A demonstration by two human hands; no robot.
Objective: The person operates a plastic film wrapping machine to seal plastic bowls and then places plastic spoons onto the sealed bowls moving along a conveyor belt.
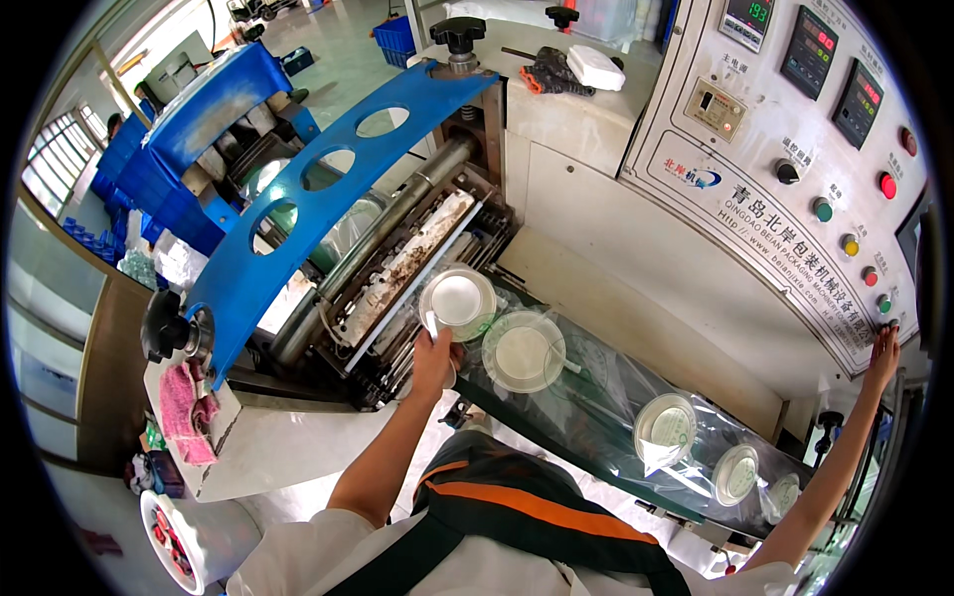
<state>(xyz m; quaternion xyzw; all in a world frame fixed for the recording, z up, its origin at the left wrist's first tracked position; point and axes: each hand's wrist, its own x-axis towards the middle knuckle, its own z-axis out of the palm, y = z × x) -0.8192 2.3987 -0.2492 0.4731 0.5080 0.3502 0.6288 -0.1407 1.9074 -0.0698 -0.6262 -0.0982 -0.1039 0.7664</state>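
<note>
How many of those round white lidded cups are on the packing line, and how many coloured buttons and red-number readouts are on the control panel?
Round lidded cups: 5, the first by the left hand, then
Coloured round buttons: 5, red, green, yellow, red, green
Digital readouts: 3
Total: 13
The right hand touches the panel's lower edge.

The person is wearing a white short-sleeved shirt (pixel 298 556) and a dark apron (pixel 517 517) with an orange stripe (pixel 542 509); both arms are showing bare below the sleeves
</note>
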